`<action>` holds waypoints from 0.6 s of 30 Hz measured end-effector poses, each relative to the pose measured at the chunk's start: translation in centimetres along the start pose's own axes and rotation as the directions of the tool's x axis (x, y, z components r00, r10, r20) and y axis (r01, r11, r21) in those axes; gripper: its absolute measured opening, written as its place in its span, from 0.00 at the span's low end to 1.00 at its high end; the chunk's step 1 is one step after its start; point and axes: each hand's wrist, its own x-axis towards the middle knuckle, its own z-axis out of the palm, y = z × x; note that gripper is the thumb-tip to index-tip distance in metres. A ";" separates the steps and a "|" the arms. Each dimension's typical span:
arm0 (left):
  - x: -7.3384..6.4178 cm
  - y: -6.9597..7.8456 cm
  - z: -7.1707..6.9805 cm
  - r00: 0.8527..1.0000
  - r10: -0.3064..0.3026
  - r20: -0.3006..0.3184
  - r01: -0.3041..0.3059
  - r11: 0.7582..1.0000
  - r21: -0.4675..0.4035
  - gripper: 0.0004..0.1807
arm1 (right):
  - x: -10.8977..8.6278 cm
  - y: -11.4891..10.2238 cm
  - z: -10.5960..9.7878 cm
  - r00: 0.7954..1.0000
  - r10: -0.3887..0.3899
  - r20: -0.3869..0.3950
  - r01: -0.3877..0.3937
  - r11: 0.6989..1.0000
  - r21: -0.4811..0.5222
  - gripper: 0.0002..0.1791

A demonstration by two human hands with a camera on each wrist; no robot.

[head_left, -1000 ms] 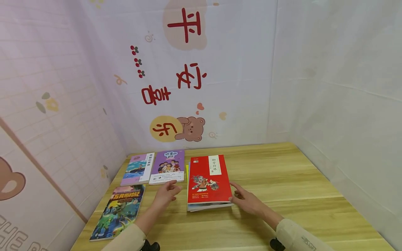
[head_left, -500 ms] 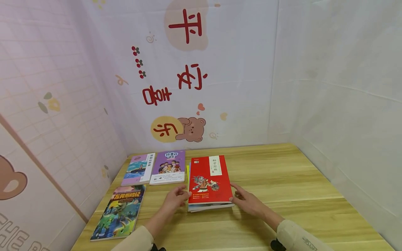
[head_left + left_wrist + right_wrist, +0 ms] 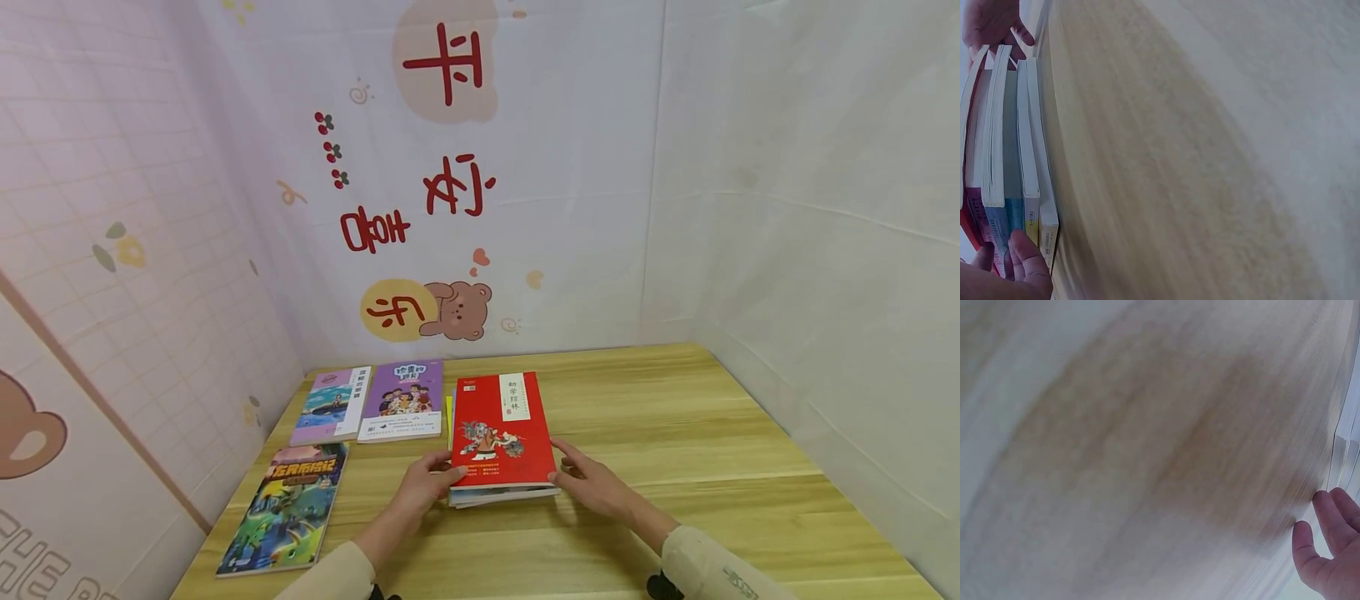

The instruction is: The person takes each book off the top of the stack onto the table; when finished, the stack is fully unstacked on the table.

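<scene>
A red-covered book (image 3: pixel 491 425) tops a stack of several books (image 3: pixel 1007 137) lying on the wooden table. In the left wrist view their page edges and spines show, slightly uneven from one to another. My left hand (image 3: pixel 427 485) touches the spines on the stack's left side with its fingertips, thumb near the red book's lower left corner. On the opposite side, my right hand (image 3: pixel 596 485) has relaxed fingers against the stack's right edge. The right wrist view shows the fingers (image 3: pixel 1334 522) of that hand next to the page edges.
Left of the stack lie a purple book (image 3: pixel 401 404), a book with a sea picture (image 3: pixel 326 408) and a dinosaur-covered book (image 3: pixel 288 508). The wooden table (image 3: pixel 645 392) meets a printed white cloth (image 3: pixel 570 208) at its back and sides.
My left hand has moved right and slightly down, from beside the stack to touching its left side. My right hand has stayed at the right edge. The books look unmoved.
</scene>
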 end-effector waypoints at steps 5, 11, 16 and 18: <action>0.3 0.1 0.1 1.000 -0.019 -0.003 0.019 1.000 0.002 0.35 | -0.1 0.0 -0.1 1.000 -0.004 -0.001 0.004 1.000 0.009 0.39; 0.3 0.1 -0.2 1.000 -0.001 -0.002 0.001 1.000 -0.016 0.33 | -0.1 -0.1 0.1 1.000 0.002 -0.004 -0.002 1.000 0.022 0.38; 0.2 0.2 -0.6 1.000 0.005 -0.028 -0.006 0.998 -0.055 0.30 | -0.1 -0.1 0.2 1.000 -0.002 -0.007 0.002 0.999 0.043 0.30; 0.2 0.2 -0.9 0.999 0.001 -0.037 -0.003 0.998 -0.056 0.30 | 0.0 -0.1 0.2 1.000 -0.001 -0.013 0.001 0.999 0.055 0.27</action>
